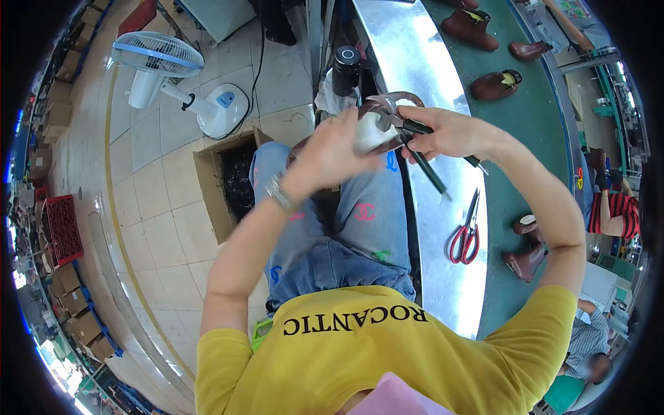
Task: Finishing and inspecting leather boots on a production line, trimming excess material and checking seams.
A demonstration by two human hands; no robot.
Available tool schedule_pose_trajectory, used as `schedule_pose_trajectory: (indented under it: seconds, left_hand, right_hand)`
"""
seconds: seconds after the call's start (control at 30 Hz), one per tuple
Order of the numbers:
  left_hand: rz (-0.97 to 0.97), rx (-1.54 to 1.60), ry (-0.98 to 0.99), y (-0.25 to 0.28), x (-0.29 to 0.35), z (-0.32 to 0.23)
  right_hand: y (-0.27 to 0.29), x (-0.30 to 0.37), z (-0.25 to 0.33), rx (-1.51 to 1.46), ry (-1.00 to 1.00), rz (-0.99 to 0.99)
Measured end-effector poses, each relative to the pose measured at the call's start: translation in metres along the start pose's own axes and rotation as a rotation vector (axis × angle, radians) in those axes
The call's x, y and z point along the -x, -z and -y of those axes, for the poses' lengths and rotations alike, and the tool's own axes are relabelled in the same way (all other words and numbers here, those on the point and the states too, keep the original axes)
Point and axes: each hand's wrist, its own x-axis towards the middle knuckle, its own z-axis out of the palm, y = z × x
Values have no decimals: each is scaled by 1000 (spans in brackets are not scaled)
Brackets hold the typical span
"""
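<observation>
- brown shoe (373, 136), white face turned up, held above the wearer's lap, over the left edge of the metal surface (446, 238)
- left hand (337, 149): just left of the surface, over the near-left part of the shoe; blurred, so cannot tell whether its fingers are apart, together or clamped on the shoe
- right hand (446, 133): over the surface, fingers clamped round a dark-handled tool (434, 174), plier-like; its metal head reaches left to the white face of the shoe, whether gripping it cannot tell; one handle slants out below the hand, clear of the palm
- thin bright metal tip beyond the right hand, above the surface; what it belongs to, cannot tell
- red-handled scissors (465, 242) lying on the surface, blades pointing away from the wearer, nearer the wearer than the right hand
- black lidded canister (346, 71) by the far left edge of the surface, white cloth or bag (330, 97) beside it
- open cardboard box (209, 185) on the floor left of the surface, dark stuff inside
- standing fan (223, 111), white and blue, farther left of the surface
- green belt (484, 131) along the right side of the surface; several brown boots (490, 86) on it, spaced apart
- person in a red-and-black striped top (613, 213), well right of the surface
</observation>
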Motion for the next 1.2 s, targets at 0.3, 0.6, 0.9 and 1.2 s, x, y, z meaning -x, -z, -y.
schedule_pose_trajectory:
  seconds: [0.3, 0.6, 0.9, 1.2]
  left_hand:
    - [-231, -157, -43, -29, 33, -32]
    - [-250, -424, -179, -38, 35, -17]
    - [-206, -645, -178, -43, 36, -24]
    - [-255, -590, -160, -40, 33, -23]
  right_hand:
    - [-86, 1, -64, 445, 396, -721]
    - [-36, 13, -47, 1195, 241, -551]
    - [-37, -10, -22, 803, 128, -583]
    - [-30, -8, -6, 554, 143, -655]
